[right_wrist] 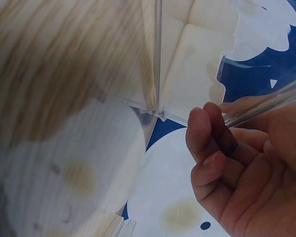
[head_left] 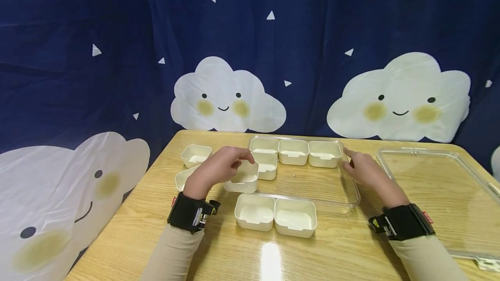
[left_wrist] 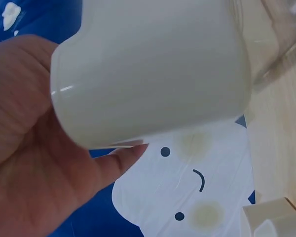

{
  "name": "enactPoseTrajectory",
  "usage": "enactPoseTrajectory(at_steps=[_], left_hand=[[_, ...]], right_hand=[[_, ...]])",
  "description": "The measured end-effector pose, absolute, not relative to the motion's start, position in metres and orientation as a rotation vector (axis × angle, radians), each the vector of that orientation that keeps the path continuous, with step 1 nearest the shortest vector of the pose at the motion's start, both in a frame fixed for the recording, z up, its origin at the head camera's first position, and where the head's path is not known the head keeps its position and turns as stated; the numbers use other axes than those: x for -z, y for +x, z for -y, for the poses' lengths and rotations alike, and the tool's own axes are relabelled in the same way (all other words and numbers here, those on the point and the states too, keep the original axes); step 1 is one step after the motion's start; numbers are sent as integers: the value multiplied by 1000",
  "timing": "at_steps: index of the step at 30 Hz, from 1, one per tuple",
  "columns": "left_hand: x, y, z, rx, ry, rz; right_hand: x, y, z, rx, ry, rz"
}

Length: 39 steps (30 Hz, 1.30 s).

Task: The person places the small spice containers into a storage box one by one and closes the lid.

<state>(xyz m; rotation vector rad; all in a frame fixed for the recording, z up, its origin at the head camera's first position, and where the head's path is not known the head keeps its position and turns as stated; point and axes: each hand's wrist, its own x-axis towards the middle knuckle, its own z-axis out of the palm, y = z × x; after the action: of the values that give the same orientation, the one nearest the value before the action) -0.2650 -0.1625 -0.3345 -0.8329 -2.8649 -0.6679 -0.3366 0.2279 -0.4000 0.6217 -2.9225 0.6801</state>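
My left hand [head_left: 218,169] grips a small cream plastic container [head_left: 241,185] over the left front part of a clear plastic bin [head_left: 356,196]. In the left wrist view this container [left_wrist: 153,74] fills the upper middle, with the thumb low beside it. My right hand [head_left: 365,169] pinches the clear bin's right wall near its back corner, fingers curled at the rim in the right wrist view. Inside the bin, three cream containers [head_left: 294,151] line the back. Another cream container [head_left: 267,171] sits in front of the left one, partly hidden by the held one.
Two cream containers [head_left: 255,212] stand side by side in front of the bin. Left of it are a cream container [head_left: 195,155] and another [head_left: 181,179], partly hidden by my left hand. A clear lid with latches [head_left: 455,155] lies at right on the wooden table [head_left: 332,259]. Behind hangs a cloud-patterned curtain [head_left: 308,34].
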Motion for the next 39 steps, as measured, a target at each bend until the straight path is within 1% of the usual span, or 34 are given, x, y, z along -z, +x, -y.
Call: enactPoseTrajectory(at_steps=[4,7,9,13,16,27,32,39], left_hand=[[332,-265,166,698,-887,2863],[328,-264,171,684,-857,2840],[325,-261,175,670,-774,2847],[319,-254,184,716,-490,2954],[317,-253,188,785,-374,3024],[321,-257,183,825,-363,2949],[324,-260,175,795,-375,2878],[333,-264,160,758,-323,2746]], right_hand=[[400,-336,-228,-673,622,2922],[399,-336,-228,-671,622,2926],[399,-336,-227,-673,618,2931],[398,-335,-227,-675,613,2944],[398,-335,-228,-669,613,2944],[400,-333,-227,-669,600,2951],[400,-333,-227,-669,609,2939],[399,-333,-226,-674,603,2946]])
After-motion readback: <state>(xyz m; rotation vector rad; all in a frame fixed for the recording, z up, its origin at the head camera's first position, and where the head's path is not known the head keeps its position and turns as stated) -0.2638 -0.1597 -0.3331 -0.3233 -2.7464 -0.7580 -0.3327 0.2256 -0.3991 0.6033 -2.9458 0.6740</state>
